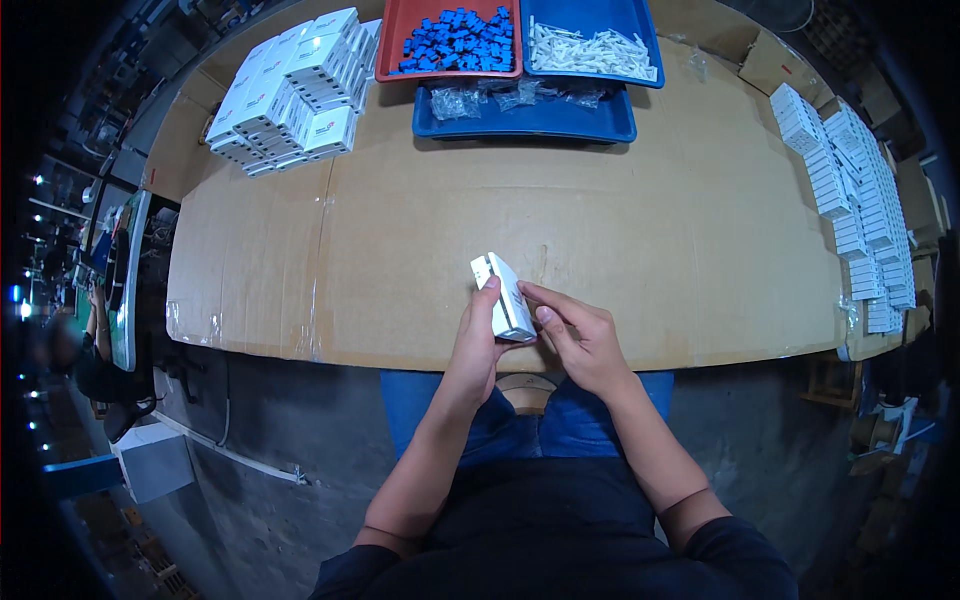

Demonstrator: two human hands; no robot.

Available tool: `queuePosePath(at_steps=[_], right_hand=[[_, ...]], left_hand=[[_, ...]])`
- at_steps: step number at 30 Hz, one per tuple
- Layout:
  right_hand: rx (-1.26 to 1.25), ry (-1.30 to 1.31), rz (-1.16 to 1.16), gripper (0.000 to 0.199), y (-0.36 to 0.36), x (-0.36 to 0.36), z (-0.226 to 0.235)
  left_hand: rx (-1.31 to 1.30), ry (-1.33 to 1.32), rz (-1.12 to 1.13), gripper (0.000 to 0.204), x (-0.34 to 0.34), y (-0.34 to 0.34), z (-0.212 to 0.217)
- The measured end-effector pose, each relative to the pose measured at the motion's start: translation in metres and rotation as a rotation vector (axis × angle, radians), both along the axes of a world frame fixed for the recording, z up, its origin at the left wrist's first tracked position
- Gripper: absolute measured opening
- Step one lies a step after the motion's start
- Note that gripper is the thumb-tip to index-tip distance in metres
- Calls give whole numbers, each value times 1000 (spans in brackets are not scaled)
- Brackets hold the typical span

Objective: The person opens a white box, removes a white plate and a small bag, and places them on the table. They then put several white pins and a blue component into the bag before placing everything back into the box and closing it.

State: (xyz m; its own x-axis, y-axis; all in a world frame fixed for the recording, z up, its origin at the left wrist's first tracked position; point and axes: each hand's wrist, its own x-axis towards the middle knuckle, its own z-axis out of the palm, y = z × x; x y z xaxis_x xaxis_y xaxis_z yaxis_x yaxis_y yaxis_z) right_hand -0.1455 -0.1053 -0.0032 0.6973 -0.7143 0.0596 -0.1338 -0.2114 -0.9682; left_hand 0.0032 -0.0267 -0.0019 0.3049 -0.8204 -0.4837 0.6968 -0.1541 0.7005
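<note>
left hand (478,335): wrapped around a small white carton (505,297), thumb on its upper face, held at the near edge of the table (420,230). right hand (578,338): fingers pinching the carton's lower end. advice: keep the carton steady with the left, press flaps squarely. beyond: stack of white boxes (295,90) far left; red tray of blue parts (455,40); blue tray of white parts (590,45); rows of white boxes (850,190) right.
</note>
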Motion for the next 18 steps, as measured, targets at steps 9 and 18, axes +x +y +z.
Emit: queuePosePath(at_steps=[9, 18], right_hand=[[633, -161, -65, 41, -10, -3, 0], [405, -314, -32, 56, 13, 12, -6]], left_hand=[[-265, -709, -74, 106, -1, 8, -9], [-421, -515, 61, 85, -17, 7, -13]])
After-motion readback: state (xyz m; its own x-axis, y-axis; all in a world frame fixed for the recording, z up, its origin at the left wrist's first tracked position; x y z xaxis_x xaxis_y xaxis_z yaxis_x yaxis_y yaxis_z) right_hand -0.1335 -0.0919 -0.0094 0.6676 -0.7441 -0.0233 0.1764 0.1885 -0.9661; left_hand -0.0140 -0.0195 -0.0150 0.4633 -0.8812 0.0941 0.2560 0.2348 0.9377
